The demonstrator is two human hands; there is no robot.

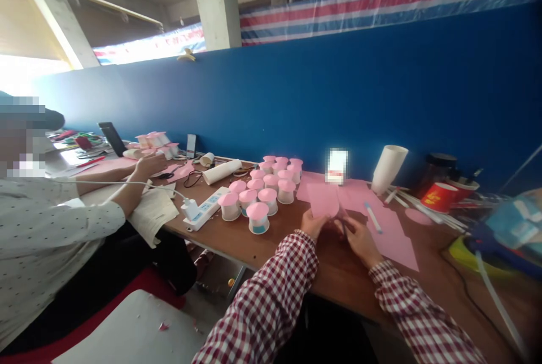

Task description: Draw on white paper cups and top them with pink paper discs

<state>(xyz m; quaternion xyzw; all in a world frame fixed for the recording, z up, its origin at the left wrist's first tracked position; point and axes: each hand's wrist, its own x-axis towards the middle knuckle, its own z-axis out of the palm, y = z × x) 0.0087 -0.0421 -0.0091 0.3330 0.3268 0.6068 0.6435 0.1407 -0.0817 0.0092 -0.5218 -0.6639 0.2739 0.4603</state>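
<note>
My left hand (314, 224) is closed on a piece of pink paper (324, 200), which stands up from its fingers above the brown table. Close on the right, my right hand (359, 240) grips dark scissors (344, 228) at the paper's edge; the fingers hide most of them. Larger sheets of pink paper (398, 240) lie under and beyond the hands, with a white and blue marker (373, 218) on top. Left of my hands stand several white paper cups (259, 226) topped with pink paper discs.
A white power strip (205, 209) with a plugged-in charger lies left of the cups. A lit phone (337, 166) leans at the back. Paper rolls (389, 166), a red cup (438, 197) and a cable stand to the right. A co-worker's hand (150, 164) works at the left.
</note>
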